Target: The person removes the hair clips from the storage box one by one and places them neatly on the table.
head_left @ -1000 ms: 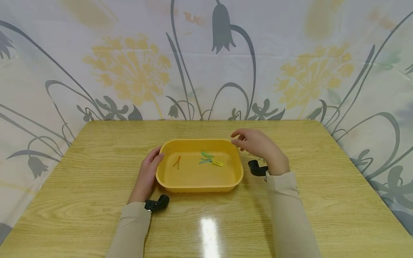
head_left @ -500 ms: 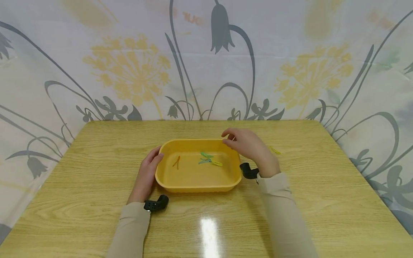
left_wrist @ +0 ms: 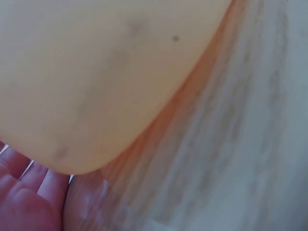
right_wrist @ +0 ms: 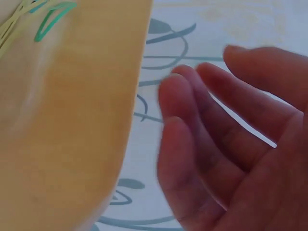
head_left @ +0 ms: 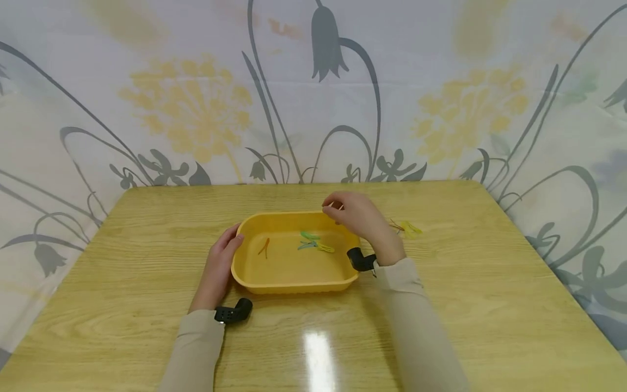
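A yellow plastic tub [head_left: 294, 272] stands in front of me. Its left wall is held by my left hand [head_left: 221, 261], thumb at the rim and fingers along the outside. At the back right corner, my right hand [head_left: 358, 218] hovers with loosely bent fingers; the right wrist view shows nothing between those fingers [right_wrist: 178, 149], which are apart from the wall. Inside the tub lie thin hair clips: an orange one [head_left: 264, 249] at left, and a green one [head_left: 309, 236], a blue one [head_left: 307, 245] and a yellow one [head_left: 325, 247] close together.
On the table [head_left: 122, 283], right of the tub, more clips [head_left: 409, 227] lie beside my right wrist, partly hidden by it. A flowered cloth [head_left: 294, 98] hangs behind the table and along both sides.
My right hand has moved left along the tub's back rim, uncovering the clips on the table at right. My left hand keeps its place at the tub's left wall.
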`<state>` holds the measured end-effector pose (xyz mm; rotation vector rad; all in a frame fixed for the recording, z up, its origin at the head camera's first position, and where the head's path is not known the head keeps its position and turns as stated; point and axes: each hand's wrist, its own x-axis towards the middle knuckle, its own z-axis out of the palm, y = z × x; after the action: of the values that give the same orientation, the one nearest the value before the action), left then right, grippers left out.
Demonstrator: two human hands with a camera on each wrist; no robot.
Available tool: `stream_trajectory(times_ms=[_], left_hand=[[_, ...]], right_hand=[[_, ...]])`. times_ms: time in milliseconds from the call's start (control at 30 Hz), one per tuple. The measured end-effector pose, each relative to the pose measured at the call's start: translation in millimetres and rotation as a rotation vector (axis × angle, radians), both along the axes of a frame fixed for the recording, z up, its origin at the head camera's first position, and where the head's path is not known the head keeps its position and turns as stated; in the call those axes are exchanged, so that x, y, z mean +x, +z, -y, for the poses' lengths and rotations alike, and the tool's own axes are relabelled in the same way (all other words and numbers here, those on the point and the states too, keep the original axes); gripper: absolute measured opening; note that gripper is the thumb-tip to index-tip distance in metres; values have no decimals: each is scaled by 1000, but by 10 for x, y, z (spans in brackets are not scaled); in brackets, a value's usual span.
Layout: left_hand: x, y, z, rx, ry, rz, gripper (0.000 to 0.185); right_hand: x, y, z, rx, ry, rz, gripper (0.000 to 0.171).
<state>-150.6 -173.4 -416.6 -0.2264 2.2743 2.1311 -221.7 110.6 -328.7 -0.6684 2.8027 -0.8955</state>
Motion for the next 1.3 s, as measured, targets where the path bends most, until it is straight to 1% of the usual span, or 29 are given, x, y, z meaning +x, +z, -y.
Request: stream_trajectory(times_ms=[100,200,533,700,767,800,833,1000,1033,1067,1200,1300], left_hand=[[13,2,3,14,0,-3,46],[19,8,2,9,1,-1,46],[3,1,3,11,1,14,46],[1,-2,0,9,5,9,46],[1,-1,0,1,5,5,46],[1,0,1,-2,4,0,46],[15,33,-8,0,1,1,45],[27,49,-5,1,-10,3,45],[27,48,-4,2,-12,7,45],[13,15,6,0,-11,5,46],[9,-1,9,2,-11,0,46],[10,2,10,4,-11,0,46]], right_hand=[[-20,-25,27,19,46,55,29],[-30,-54,29,38,69,107,29],[-46,-119,89,14,75,236,35],[-43,-142,145,78,67,235,37],[-42,-148,150,88,72,236,37],[-43,-152,153,89,81,242,37],[-44,-155,156,92,89,251,37],[-31,-161,192,124,125,303,36],[-23,-163,199,130,123,313,35],[-16,-168,204,130,121,322,35],[7,-187,221,132,117,355,33],[8,-203,238,142,119,352,29]])
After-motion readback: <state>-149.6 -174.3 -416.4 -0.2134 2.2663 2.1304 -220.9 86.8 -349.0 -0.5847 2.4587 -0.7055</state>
